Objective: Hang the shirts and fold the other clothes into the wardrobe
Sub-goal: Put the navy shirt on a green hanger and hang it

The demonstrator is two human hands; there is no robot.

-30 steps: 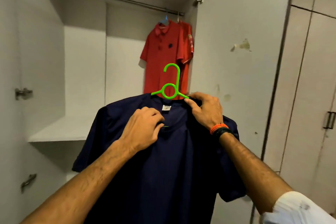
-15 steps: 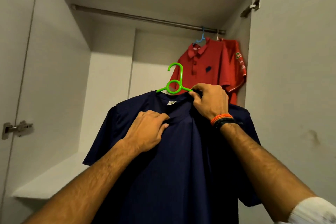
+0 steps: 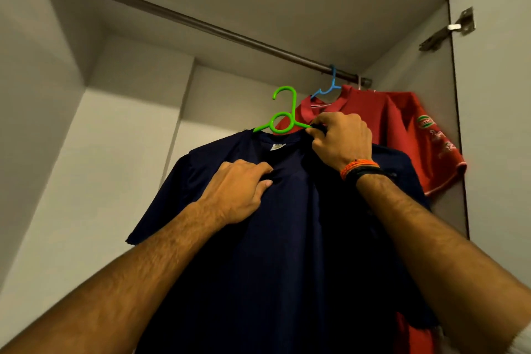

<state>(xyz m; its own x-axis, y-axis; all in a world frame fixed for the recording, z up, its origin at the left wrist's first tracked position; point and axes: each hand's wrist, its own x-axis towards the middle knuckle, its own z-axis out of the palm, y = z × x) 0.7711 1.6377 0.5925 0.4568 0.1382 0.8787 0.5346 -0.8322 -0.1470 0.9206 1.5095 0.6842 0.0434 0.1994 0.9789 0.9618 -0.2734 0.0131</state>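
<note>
- navy shirt (image 3: 287,238) on green hanger (image 3: 284,121), frame center, hook below rail (image 3: 201,26)
- right hand (image 3: 342,138) grip pinches collar at hanger arm
- left hand (image 3: 238,190) grip pinches shirt front
- red shirt (image 3: 402,129) hangs upper right

My left hand (image 3: 240,190) pinches the front of a navy shirt (image 3: 287,253) on a green hanger (image 3: 283,119); my right hand (image 3: 340,138) grips its collar below the wardrobe rail (image 3: 201,26), beside a red shirt (image 3: 402,135) hanging at the rail's right end.

Both hands (image 3: 240,190) (image 3: 342,139) raised, fingers curled.
</note>
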